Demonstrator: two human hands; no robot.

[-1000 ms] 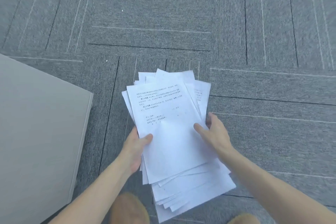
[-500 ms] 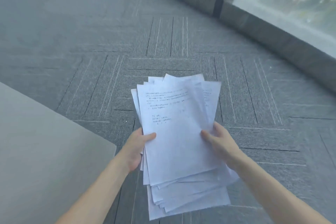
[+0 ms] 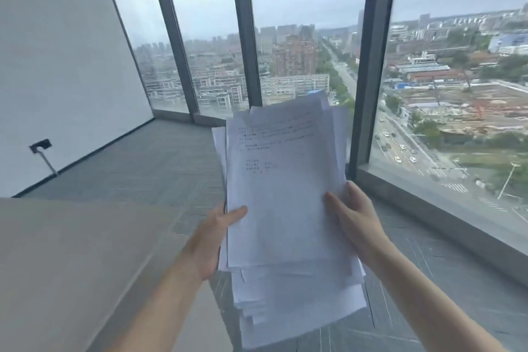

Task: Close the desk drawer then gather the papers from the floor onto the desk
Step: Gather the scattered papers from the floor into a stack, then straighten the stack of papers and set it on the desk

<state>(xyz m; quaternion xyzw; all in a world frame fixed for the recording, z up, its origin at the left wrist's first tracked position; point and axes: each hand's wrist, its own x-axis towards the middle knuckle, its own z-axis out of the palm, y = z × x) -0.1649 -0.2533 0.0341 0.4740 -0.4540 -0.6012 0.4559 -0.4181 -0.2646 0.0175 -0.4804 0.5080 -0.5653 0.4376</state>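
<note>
A loose stack of white printed papers [image 3: 285, 208] is held up in front of me, its sheets fanned unevenly at the bottom. My left hand [image 3: 211, 234] grips the stack's left edge, thumb on top. My right hand [image 3: 354, 220] holds the right edge, thumb lying on the top sheet. The beige desk top [image 3: 71, 266] fills the lower left, just left of my left forearm. The stack hangs over the carpet, to the right of the desk's edge. The drawer is out of view.
Grey carpet floor [image 3: 148, 168] stretches ahead to floor-to-ceiling windows [image 3: 285, 37] with dark frames and a low sill [image 3: 445, 220] on the right. A white wall [image 3: 57, 66] with a black socket [image 3: 41, 145] stands to the left.
The view has swung up from the floor to the windows as the stack rose with both hands. The desk top now appears lower, beside my left arm.
</note>
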